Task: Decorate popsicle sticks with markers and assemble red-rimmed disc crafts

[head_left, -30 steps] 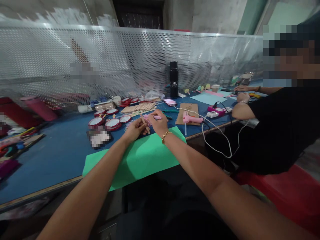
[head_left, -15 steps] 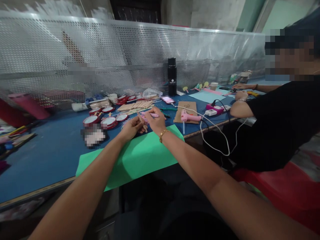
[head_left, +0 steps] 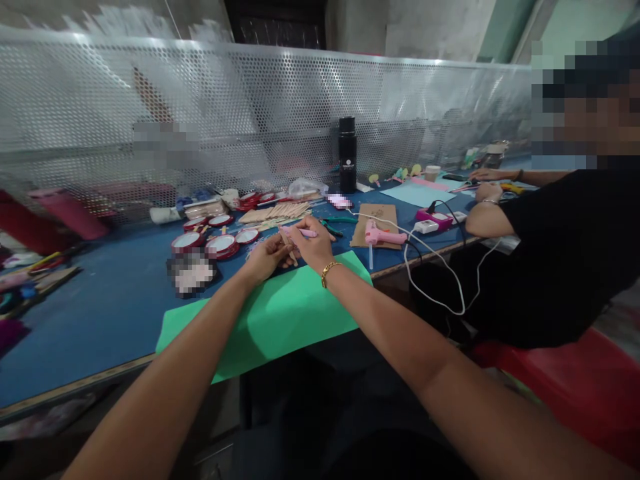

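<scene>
Grip state, left: the left grip point(head_left: 267, 257) is closed, fingers pinched on a wooden craft stick point(head_left: 288, 245) that slants up out of them.
Grip state, right: the right grip point(head_left: 316, 245) is closed round a pink pen-like tool point(head_left: 301, 232), barrel lying level, touching the left grip; gold bracelet point(head_left: 330, 270) at the wrist.
Position of held items: above the counter point(head_left: 115, 300), just past the far edge of the green paper sheet point(head_left: 280, 317).
Handling, stick (judged): light, stiff, thin; likely to snap if bent; best pinched on its flat faces near one end.
Handling, tool (judged): light, rigid, smooth barrel; hold mid-barrel.
Near edge: the sheet lies flat and overhangs the counter's near edge.
Mid-counter: red-rimmed round tins point(head_left: 220, 244) left of the grips; stick pile point(head_left: 276, 212) behind; pink glue gun point(head_left: 383, 235) on cardboard to the right, cable trailing over the edge.
Far edge: black bottle point(head_left: 347, 155), upright, by the perforated screen point(head_left: 250, 113).
Right end: a co-worker's hand point(head_left: 487, 193), well apart.
</scene>
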`<state>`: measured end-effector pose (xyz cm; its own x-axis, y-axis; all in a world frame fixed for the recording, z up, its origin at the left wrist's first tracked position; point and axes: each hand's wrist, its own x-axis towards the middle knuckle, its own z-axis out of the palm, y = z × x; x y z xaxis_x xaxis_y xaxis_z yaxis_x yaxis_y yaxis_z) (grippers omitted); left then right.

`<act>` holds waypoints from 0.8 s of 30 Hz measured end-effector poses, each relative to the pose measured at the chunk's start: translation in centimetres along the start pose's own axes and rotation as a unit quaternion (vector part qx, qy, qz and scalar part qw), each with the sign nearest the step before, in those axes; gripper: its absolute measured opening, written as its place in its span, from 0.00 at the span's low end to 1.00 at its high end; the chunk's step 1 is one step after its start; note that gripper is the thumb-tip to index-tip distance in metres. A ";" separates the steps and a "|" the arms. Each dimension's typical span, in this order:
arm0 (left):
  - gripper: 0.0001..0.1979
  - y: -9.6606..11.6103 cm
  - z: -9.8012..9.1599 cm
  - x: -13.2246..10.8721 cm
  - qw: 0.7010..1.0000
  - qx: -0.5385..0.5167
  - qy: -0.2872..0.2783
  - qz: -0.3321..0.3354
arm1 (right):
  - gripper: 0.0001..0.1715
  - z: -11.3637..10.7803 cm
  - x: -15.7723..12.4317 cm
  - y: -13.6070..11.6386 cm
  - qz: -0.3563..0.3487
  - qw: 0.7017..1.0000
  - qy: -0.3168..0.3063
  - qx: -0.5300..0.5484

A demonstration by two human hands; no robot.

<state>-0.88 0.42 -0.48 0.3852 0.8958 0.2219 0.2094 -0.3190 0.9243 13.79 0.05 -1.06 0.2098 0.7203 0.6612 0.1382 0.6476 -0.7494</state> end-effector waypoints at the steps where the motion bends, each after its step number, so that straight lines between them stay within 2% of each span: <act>1: 0.23 0.0 0.0 0.0 1.000 0.001 -0.001 0.000 | 0.13 0.0 0.0 0.0 -0.001 1.000 0.000 0.001; 7: 0.20 -0.1 0.0 0.1 1.000 -0.002 -0.001 0.003 | 0.13 -0.2 0.2 0.2 0.012 1.000 0.020 -0.016; 12: 0.20 -0.1 0.0 0.1 1.000 -0.004 -0.005 0.005 | 0.13 -0.2 0.1 -0.2 0.003 1.000 -0.004 -0.007; 17: 0.20 -0.1 0.0 0.1 1.000 -0.001 -0.003 0.001 | 0.13 -0.3 0.2 0.0 0.010 1.000 0.017 -0.015; 24: 0.20 -0.1 0.0 0.1 1.000 -0.002 -0.011 0.002 | 0.13 -0.1 0.1 -0.1 -0.006 1.000 -0.013 -0.008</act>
<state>-0.88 0.58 -0.54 0.4056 0.8877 0.2180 0.2050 -0.3208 0.9247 13.94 0.01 -0.92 0.1829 0.7190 0.6705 0.1562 0.6521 -0.7419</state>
